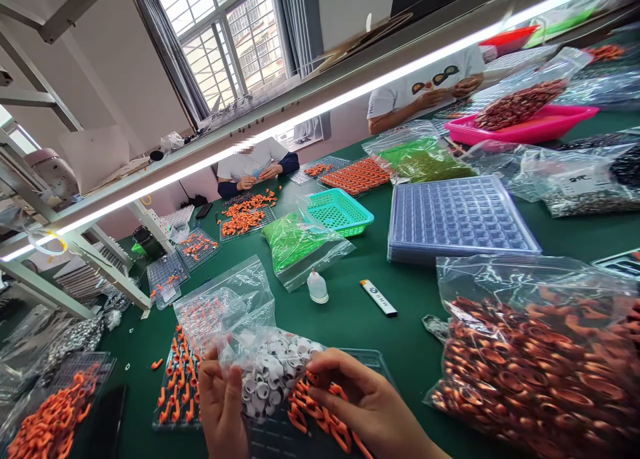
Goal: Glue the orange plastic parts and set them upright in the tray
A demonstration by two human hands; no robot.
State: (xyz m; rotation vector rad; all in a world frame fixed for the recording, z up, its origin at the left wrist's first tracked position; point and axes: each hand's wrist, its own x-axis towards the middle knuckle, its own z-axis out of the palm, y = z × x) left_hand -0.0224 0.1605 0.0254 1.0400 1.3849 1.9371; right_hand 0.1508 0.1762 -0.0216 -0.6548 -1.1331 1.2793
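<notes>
A clear zip bag (pixel 273 379) of small white ring-shaped parts is held up in front of me. My left hand (pixel 223 399) is closed on its left side, thumb upright against the plastic. My right hand (pixel 363 395) pinches the bag's right edge between thumb and fingers; the exact grip is partly hidden. Below the right hand lie loose orange hook-shaped parts (pixel 325 412) on a dark clear tray (pixel 373 360). Behind my left hand, a tray of orange parts (pixel 175 392) stands in rows, partly covered by the bag's upper flap.
To the right sits a large bag of copper-coloured parts (pixel 530 372). Stacked clear trays (pixel 460 219), a lighter (pixel 379 298), a small white bottle (pixel 317 287), a green-filled bag (pixel 295 242) and a turquoise basket (pixel 340 211) lie beyond. Two co-workers (pixel 257 162) sit across the table.
</notes>
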